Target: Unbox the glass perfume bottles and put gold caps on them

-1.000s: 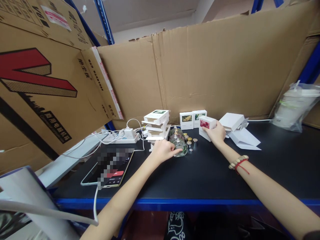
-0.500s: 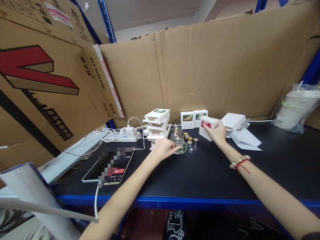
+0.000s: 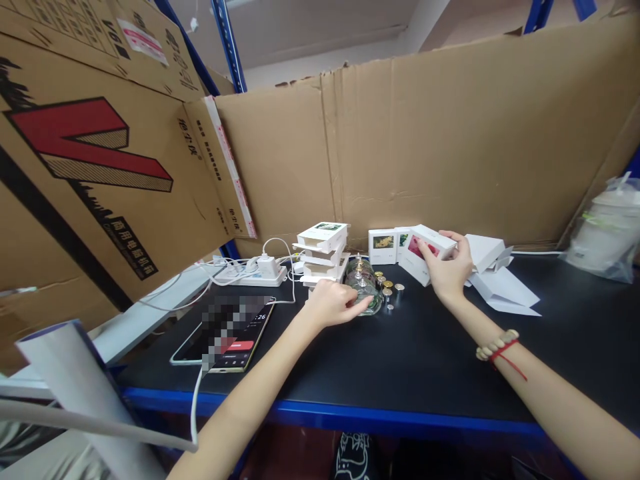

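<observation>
My right hand (image 3: 451, 272) is closed around a small white box (image 3: 416, 265) with a pink flower picture. The box is tilted, its near edge raised. My left hand (image 3: 336, 307) is beside the clear glass bottles (image 3: 373, 304), thumb stretched toward the nearest one and other fingers loosely bent. Whether it touches the glass I cannot tell. The bottles stand in a row going back, with metal spray tops (image 3: 359, 265). Several small gold and silver caps (image 3: 387, 293) stand to their right. Behind them, a white box with a yellow flower picture (image 3: 383, 248) stands upright.
Open white boxes (image 3: 323, 237) are stacked left of the bottles. Unfolded white cartons (image 3: 500, 280) lie at the right. A power strip (image 3: 255, 275) with cables and a phone (image 3: 235, 340) occupy the left. A bagged cup (image 3: 605, 230) stands far right; cardboard (image 3: 425, 147) walls the back.
My right hand has tilted the pink-flower box and raised it slightly. My left hand stays by the bottles, its thumb a little further out. The whole view has shifted slightly.
</observation>
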Tool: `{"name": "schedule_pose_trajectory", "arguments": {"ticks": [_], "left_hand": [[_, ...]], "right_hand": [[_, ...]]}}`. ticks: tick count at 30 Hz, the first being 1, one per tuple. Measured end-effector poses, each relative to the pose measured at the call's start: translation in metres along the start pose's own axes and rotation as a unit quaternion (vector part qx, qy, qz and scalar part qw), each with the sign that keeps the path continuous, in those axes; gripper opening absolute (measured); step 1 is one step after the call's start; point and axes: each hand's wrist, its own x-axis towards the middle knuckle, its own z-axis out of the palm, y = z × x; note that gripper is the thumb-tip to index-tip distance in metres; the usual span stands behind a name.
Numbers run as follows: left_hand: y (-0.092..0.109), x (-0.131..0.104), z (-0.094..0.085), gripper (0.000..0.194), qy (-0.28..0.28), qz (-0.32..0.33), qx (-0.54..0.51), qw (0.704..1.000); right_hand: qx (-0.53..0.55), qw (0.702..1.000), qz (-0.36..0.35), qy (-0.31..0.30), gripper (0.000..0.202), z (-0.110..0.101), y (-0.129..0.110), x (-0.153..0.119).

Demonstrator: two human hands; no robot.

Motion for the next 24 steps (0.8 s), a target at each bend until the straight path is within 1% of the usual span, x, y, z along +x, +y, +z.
{"name": "schedule_pose_trajectory", "arguments": {"ticks": [2, 4, 7, 9, 10, 12, 15, 17, 24], "left_hand": [[0.002, 0.001, -0.003, 0.051, 0.034, -0.003, 0.003, 0.999], [0.002, 0.001, -0.006, 0.048, 0.057, -0.017, 0.009, 0.998], [0.001, 0.001, -0.009, 0.045, 0.077, -0.050, 0.022, 0.996], [-0.001, 0.000, -0.010, 0.043, 0.082, -0.059, 0.021, 0.995], [-0.002, 0.000, -0.009, 0.043, 0.084, -0.054, 0.017, 0.995], [-0.004, -0.001, -0.008, 0.047, 0.092, -0.019, 0.004, 0.996], [-0.008, -0.001, -0.006, 0.053, 0.103, 0.060, -0.004, 0.993], [-0.010, -0.002, -0.006, 0.056, 0.110, 0.093, 0.009, 0.990], [-0.015, -0.003, -0.007, 0.054, 0.141, 0.120, 0.034, 0.982]], "right_hand": [[0.058, 0.998, -0.030, -0.010, 0.040, 0.000, -0.011, -0.005], [0.091, 0.993, -0.060, -0.033, 0.039, -0.001, -0.022, -0.014], [0.115, 0.983, -0.112, -0.086, 0.035, -0.005, -0.035, -0.031], [0.137, 0.970, -0.154, -0.129, 0.032, -0.008, -0.042, -0.042], [0.146, 0.963, -0.173, -0.149, 0.030, -0.010, -0.044, -0.047], [0.158, 0.949, -0.200, -0.188, 0.028, -0.011, -0.045, -0.054], [0.169, 0.932, -0.213, -0.240, 0.027, -0.011, -0.043, -0.060], [0.175, 0.923, -0.213, -0.268, 0.026, -0.009, -0.039, -0.063], [0.195, 0.903, -0.204, -0.323, 0.026, -0.005, -0.032, -0.066]]}}
